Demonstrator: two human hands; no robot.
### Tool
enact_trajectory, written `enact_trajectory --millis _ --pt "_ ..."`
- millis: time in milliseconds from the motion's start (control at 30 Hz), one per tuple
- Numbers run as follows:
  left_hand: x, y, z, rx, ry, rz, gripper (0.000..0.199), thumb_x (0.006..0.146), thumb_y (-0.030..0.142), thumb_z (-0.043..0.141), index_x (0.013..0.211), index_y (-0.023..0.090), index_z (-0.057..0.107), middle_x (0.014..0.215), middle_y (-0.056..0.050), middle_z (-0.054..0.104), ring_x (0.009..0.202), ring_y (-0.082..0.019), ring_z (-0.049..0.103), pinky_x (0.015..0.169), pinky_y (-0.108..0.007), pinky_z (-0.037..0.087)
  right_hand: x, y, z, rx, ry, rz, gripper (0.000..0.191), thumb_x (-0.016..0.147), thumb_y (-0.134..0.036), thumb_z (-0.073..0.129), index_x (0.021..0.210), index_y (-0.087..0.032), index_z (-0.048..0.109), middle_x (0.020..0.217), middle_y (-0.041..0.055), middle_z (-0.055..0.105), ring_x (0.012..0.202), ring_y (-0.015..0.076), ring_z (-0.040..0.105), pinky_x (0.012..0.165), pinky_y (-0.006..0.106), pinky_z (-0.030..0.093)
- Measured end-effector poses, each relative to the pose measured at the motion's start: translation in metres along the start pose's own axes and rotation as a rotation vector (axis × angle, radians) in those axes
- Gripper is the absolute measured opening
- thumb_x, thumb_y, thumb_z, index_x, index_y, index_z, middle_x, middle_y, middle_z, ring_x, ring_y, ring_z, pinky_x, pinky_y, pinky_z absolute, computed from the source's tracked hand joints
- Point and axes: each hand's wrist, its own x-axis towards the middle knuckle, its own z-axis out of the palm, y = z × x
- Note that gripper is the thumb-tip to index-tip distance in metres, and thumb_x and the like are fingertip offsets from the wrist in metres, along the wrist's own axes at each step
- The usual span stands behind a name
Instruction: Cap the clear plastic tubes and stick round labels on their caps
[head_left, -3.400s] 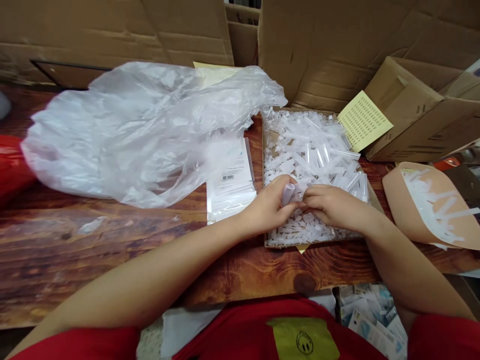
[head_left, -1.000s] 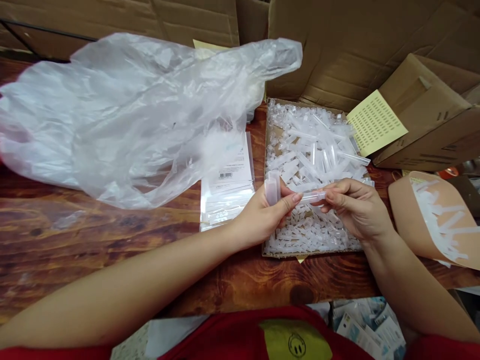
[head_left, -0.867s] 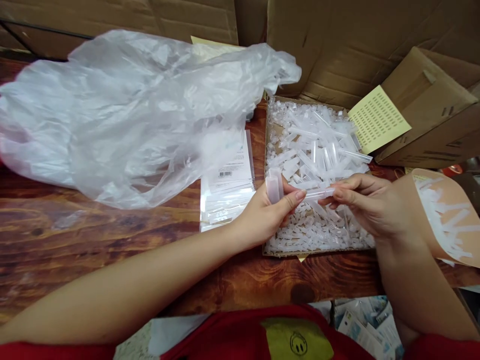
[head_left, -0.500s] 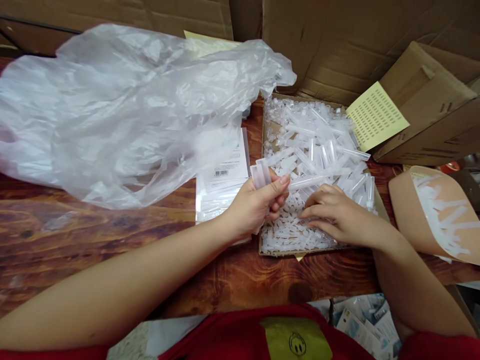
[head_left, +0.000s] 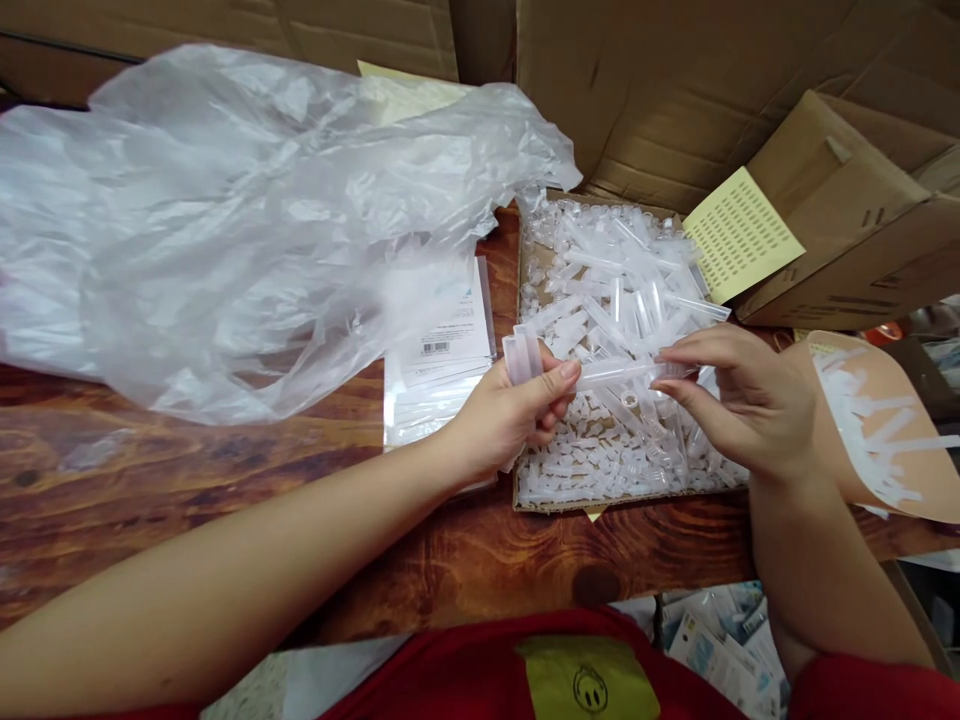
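My left hand (head_left: 525, 410) is closed round several clear plastic tubes (head_left: 523, 355), and one long tube (head_left: 615, 374) sticks out to the right from between its thumb and fingers. At the far end of that tube, my right hand (head_left: 742, 395) pinches a small clear piece with thumb and fingertips; the piece is partly hidden. Both hands are above a shallow cardboard tray (head_left: 637, 503). Loose clear tubes (head_left: 600, 262) lie in its upper and middle part, with many small white pieces (head_left: 577, 470) at the near side.
A large clear plastic bag (head_left: 247, 220) covers the table's left. Printed cards (head_left: 450, 330) lie beside the tray. A yellow label sheet (head_left: 742, 235) leans by a cardboard box (head_left: 847, 220). Right of the tray stands a tan container (head_left: 915, 400) with white strips.
My right hand has risen from the small pieces in the tray to the right end of the long tube, its fingertips now pinched there. My left hand keeps its hold.
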Motion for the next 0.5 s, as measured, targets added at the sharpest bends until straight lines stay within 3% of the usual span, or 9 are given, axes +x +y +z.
enact_trajectory --millis 167,233,333,467,500 --pt "-0.001 -0.005 -0.002 0.086 -0.034 0.041 0.051 0.065 0.051 0.092 0.074 0.019 0.053 0.056 0.006 0.049 0.048 -0.007 0.041 0.041 -0.016 0.028 0.001 -0.011 0.01 -0.014 -0.053 0.005 0.02 0.088 -0.019 0.077 0.106 -0.026 0.075 0.095 0.0029 0.077 0.084 0.0191 0.072 0.076 0.035 0.058" --pt "-0.001 -0.007 -0.002 0.118 -0.04 0.06 0.049 0.067 0.05 0.09 0.073 0.019 0.054 0.055 0.006 0.048 0.048 -0.007 0.04 0.041 -0.017 0.028 0.0 -0.013 0.01 -0.034 -0.073 0.057 0.005 0.092 -0.027 0.074 0.095 -0.024 0.076 0.085 0.002 0.076 0.075 0.017 0.07 0.069 0.031 0.057" --pt "0.0 -0.007 -0.002 0.124 -0.053 0.054 0.047 0.068 0.05 0.089 0.073 0.019 0.054 0.054 0.006 0.047 0.046 -0.006 0.039 0.041 -0.018 0.027 0.0 -0.014 0.008 -0.026 -0.162 0.192 0.038 0.103 -0.04 0.057 0.072 -0.022 0.067 0.061 -0.0012 0.065 0.055 0.0116 0.061 0.054 0.024 0.049" --pt "0.001 -0.006 -0.002 0.104 -0.041 0.045 0.046 0.068 0.049 0.089 0.074 0.019 0.054 0.057 0.006 0.048 0.049 -0.007 0.041 0.041 -0.017 0.027 0.0 -0.015 0.006 0.013 -0.14 0.227 0.027 0.093 -0.049 0.07 0.103 -0.024 0.069 0.093 0.0029 0.072 0.074 0.0147 0.066 0.065 0.026 0.055" --pt "0.001 -0.005 -0.002 0.109 -0.044 0.044 0.046 0.068 0.049 0.089 0.073 0.019 0.055 0.056 0.006 0.048 0.049 -0.007 0.041 0.041 -0.017 0.028 -0.001 -0.015 0.005 0.008 -0.14 0.221 0.024 0.094 -0.046 0.071 0.103 -0.024 0.068 0.092 0.0022 0.072 0.074 0.0142 0.066 0.066 0.026 0.055"
